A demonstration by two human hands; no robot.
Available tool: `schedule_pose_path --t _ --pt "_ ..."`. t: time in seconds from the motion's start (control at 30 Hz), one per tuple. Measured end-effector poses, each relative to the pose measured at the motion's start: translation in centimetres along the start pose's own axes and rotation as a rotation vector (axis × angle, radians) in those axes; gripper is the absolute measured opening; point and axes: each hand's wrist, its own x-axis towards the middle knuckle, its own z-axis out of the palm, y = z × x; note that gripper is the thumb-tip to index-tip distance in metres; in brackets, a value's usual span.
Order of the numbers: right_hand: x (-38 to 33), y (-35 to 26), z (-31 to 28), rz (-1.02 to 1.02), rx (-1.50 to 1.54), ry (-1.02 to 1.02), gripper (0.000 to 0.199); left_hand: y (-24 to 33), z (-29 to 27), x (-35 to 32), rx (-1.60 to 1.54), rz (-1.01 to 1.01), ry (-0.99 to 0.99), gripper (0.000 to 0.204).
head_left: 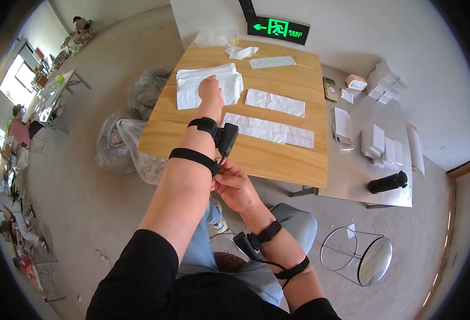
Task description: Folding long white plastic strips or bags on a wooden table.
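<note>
A wooden-topped table (pixel 293 160) stands before me. At its far left lies a stack of thin white sheets (pixel 188 96); whether they are plastic or cloth I cannot tell. My left hand (pixel 210 92) rests closed over the stack, its fingers curled out of sight. Around my left forearm run black straps (pixel 189 156) with a small black device (pixel 227 140) and a cable. My right hand (pixel 232 184) pinches the end of the strap nearer my elbow, just off the table's front edge. Flat, creased white strips (pixel 275 102) lie right of the stack.
Clear plastic bags (pixel 120 141) slump on the floor at left. A side table on the right bears a black bottle (pixel 387 183), white stacks (pixel 387 146), a phone (pixel 330 89) and a small pink device (pixel 356 82). A round stool (pixel 375 261) lies tipped over. Several people sit far left.
</note>
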Motion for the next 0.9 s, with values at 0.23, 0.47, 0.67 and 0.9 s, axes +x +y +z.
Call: schedule_pose_path --t 0.23,0.47,0.67,0.9 --pt "-2.0 0.4 3.3 0.159 0.072 -0.139 0.014 2.1 -0.8 -1.0 0.299 0.256 -0.025 0.032" --pt "-5.4 0.8 7.3 0.22 -0.051 0.011 0.021 0.2 -1.6 -6.9 0.832 1.218 -0.428 0.019" --pt "-6.3 1.6 9.7 0.255 0.144 -0.081 0.021 -1.4 -2.0 -10.0 1.046 1.473 -0.872 0.015" --pt "-7.4 1.9 11.9 0.076 -0.216 0.155 0.016 0.5 0.0 -7.6 0.601 1.062 -0.247 0.012"
